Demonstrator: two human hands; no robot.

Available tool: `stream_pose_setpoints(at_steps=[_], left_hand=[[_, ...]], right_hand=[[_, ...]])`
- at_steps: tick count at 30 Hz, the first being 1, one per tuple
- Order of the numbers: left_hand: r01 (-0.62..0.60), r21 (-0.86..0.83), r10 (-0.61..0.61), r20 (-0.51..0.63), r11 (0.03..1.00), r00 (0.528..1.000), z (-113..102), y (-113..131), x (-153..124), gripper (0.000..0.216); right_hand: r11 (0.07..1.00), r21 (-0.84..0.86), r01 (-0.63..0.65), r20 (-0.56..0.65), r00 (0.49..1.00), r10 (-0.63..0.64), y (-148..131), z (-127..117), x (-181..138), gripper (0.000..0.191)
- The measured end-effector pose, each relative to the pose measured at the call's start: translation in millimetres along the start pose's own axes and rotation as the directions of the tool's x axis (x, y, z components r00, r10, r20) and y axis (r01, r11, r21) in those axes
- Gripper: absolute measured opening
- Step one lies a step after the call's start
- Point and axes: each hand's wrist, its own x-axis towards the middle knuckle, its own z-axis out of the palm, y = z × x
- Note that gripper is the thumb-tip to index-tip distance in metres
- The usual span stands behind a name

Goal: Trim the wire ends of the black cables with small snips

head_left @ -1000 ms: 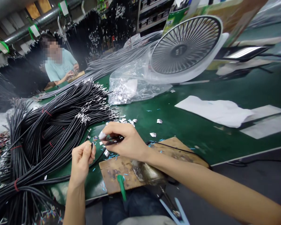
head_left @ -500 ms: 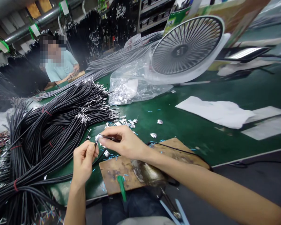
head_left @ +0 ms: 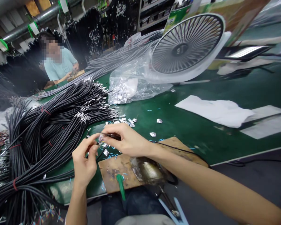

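Observation:
My left hand [head_left: 84, 162] is pinched on the end of a thin black cable [head_left: 93, 156] that leads down to the big heap of black cables [head_left: 42, 137] on the left. My right hand [head_left: 128, 140] is closed on a thin dark tool [head_left: 110, 135] whose tip carries a small silver foil piece at the cable end. Both hands meet just above the green table [head_left: 196, 128], over the far left corner of a worn wooden board [head_left: 121, 172]. Loose silver foil pieces [head_left: 128, 121] lie just beyond my hands.
A white fan [head_left: 187, 47] leans behind a clear plastic bag of foil scraps [head_left: 128, 87]. White paper sheets [head_left: 215, 111] lie at right. A green-handled tool [head_left: 120, 186] rests on the board. Another person in a light blue shirt [head_left: 58, 67] sits at the far left.
My left hand has risen a little and its fingers have shifted on the cable end. The right hand has moved slightly left and up with the tool, closing on the left hand.

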Motion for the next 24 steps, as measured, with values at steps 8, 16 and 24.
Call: stream_pose_setpoints(at_steps=[8,16,24], left_hand=[[-0.204,-0.103,0.221,0.194,0.973,0.956,-9.1,1.3,3.7,0.026],[0.069,-0.099,-0.002,0.556,0.993,0.831,-18.5,12.8,-15.9,0.029],[0.270,0.353,-0.325,0.106,0.896,0.940,-23.8,-3.6,-7.9,0.018]], right_hand=[[0.909,0.363,-0.203,0.323,0.943,0.082,7.6,-2.6,4.6,0.021],[0.902,-0.416,-0.117,-0.136,0.988,0.065,14.8,-10.9,9.0,0.020],[0.742,-0.626,-0.241,-0.074,0.965,0.250,14.3,-7.2,8.0,0.030]])
